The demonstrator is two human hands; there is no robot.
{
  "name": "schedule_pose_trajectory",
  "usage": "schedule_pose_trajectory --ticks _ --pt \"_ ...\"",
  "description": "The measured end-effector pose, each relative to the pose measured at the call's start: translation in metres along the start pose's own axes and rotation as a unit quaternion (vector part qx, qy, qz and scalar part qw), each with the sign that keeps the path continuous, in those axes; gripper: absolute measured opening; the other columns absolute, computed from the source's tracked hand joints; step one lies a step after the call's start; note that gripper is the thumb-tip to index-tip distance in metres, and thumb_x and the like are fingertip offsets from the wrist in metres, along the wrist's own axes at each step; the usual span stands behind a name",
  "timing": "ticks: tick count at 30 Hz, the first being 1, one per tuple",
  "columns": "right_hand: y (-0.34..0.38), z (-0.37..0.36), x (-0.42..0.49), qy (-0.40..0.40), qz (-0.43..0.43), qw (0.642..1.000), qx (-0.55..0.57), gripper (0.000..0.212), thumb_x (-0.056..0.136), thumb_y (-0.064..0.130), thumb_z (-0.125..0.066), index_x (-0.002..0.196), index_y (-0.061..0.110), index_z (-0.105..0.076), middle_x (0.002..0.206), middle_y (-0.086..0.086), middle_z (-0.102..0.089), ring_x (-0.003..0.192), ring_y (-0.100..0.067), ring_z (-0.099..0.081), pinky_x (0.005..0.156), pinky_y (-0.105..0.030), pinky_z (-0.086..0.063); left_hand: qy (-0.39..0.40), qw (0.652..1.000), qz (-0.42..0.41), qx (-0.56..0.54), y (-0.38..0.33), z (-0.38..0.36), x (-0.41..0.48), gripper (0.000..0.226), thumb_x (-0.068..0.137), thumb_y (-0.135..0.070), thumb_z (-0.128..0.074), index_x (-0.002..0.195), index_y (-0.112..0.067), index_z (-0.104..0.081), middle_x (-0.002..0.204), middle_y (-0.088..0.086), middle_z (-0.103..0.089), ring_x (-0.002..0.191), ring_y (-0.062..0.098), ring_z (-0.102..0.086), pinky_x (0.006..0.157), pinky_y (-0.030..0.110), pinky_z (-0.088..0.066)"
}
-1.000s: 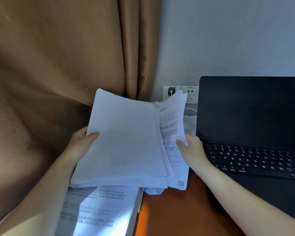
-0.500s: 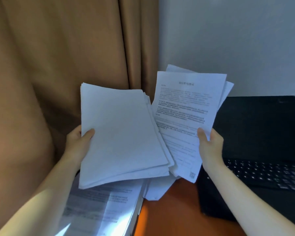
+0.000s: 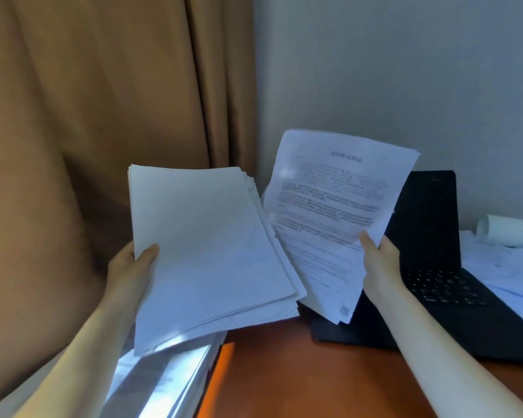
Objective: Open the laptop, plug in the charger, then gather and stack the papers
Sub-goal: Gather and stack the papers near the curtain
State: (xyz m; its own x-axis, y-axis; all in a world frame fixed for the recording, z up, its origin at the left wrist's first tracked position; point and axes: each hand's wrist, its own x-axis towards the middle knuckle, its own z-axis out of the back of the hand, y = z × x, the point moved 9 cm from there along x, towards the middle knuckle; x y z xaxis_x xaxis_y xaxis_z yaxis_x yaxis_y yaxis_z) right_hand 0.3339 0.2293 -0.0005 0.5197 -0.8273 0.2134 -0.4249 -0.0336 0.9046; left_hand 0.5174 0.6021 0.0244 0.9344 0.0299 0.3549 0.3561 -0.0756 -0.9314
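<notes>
My left hand grips the left edge of a thick stack of white papers, blank side up, held above the desk's left edge. My right hand pinches a thinner bundle of printed sheets by its right edge, lifted and tilted beside the stack. The two bundles sit side by side, their inner edges close or slightly overlapping. Behind the printed sheets stands the open black laptop, its screen dark. The charger and the wall socket are hidden.
More printed paper lies on the pale ledge at lower left. The orange-brown desk runs below my hands. Loose papers and a white cup on its side lie right of the laptop. A brown curtain hangs at left.
My right hand has lifted the printed sheets off the desk and swung them up beside the stack. The view has shifted right, bringing the cup and the right-hand papers into sight.
</notes>
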Motion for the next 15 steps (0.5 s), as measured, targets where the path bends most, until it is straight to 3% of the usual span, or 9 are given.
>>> schedule_pose_trajectory --ticks 2,5,8,10,12,15 --pt "0.002 0.006 0.001 -0.005 0.001 1.0 -0.019 0.023 0.1 0.015 -0.047 0.117 0.017 -0.062 0.106 0.004 -0.067 0.096 -0.013 -0.064 0.083 -0.035 -0.051 -0.004 1.0 0.005 -0.006 -0.001 0.0 -0.001 0.03 0.095 -0.003 -0.049 0.125 -0.002 -0.055 0.104 0.009 -0.059 0.069 0.01 -0.06 0.05 0.003 -0.043" --pt "0.007 0.019 0.003 -0.036 0.017 0.998 -0.044 0.022 0.099 0.012 -0.047 0.115 0.013 -0.063 0.101 0.005 -0.066 0.092 -0.012 -0.063 0.081 -0.032 -0.05 -0.004 1.0 0.0 -0.005 -0.005 -0.002 0.0 0.028 0.094 -0.001 -0.049 0.122 -0.005 -0.055 0.084 0.001 -0.067 0.053 -0.003 -0.062 0.049 0.002 -0.043" --pt "-0.002 0.032 0.005 -0.058 -0.008 0.997 -0.054 0.022 0.098 0.009 -0.047 0.114 0.011 -0.062 0.096 0.004 -0.064 0.088 -0.013 -0.062 0.079 -0.032 -0.049 0.001 1.0 0.013 0.012 -0.002 -0.003 0.002 0.032 0.095 -0.001 -0.049 0.127 0.004 -0.052 0.105 0.007 -0.056 0.061 0.004 -0.061 0.048 0.002 -0.042" --pt "-0.014 0.039 0.01 -0.044 -0.056 0.994 -0.079 0.022 0.097 0.003 -0.047 0.112 0.009 -0.063 0.1 -0.003 -0.064 0.091 -0.021 -0.061 0.082 -0.034 -0.048 0.018 0.999 0.031 0.023 0.006 -0.005 0.004 0.034 0.094 -0.001 -0.049 0.127 0.004 -0.052 0.1 0.008 -0.059 0.057 0.0 -0.061 0.049 0.003 -0.043" --pt "-0.032 0.046 0.014 -0.009 -0.107 0.982 -0.154 0.022 0.094 -0.002 -0.047 0.108 0.004 -0.064 0.106 -0.012 -0.063 0.096 -0.029 -0.06 0.085 -0.037 -0.049 0.037 0.997 0.048 0.053 0.017 -0.008 0.004 0.032 0.094 -0.001 -0.051 0.125 0.003 -0.054 0.096 0.012 -0.064 0.057 0.001 -0.061 0.057 0.011 -0.048" --pt "-0.052 0.053 0.016 0.024 -0.152 0.951 -0.267 0.02 0.09 -0.006 -0.047 0.098 -0.005 -0.066 0.107 -0.02 -0.065 0.095 -0.033 -0.062 0.087 -0.042 -0.051 0.07 0.989 0.06 0.118 0.032 -0.015 -0.001 0.026 0.093 -0.003 -0.053 0.118 0.002 -0.059 0.109 0.02 -0.063 0.071 0.021 -0.058 0.067 0.028 -0.046"
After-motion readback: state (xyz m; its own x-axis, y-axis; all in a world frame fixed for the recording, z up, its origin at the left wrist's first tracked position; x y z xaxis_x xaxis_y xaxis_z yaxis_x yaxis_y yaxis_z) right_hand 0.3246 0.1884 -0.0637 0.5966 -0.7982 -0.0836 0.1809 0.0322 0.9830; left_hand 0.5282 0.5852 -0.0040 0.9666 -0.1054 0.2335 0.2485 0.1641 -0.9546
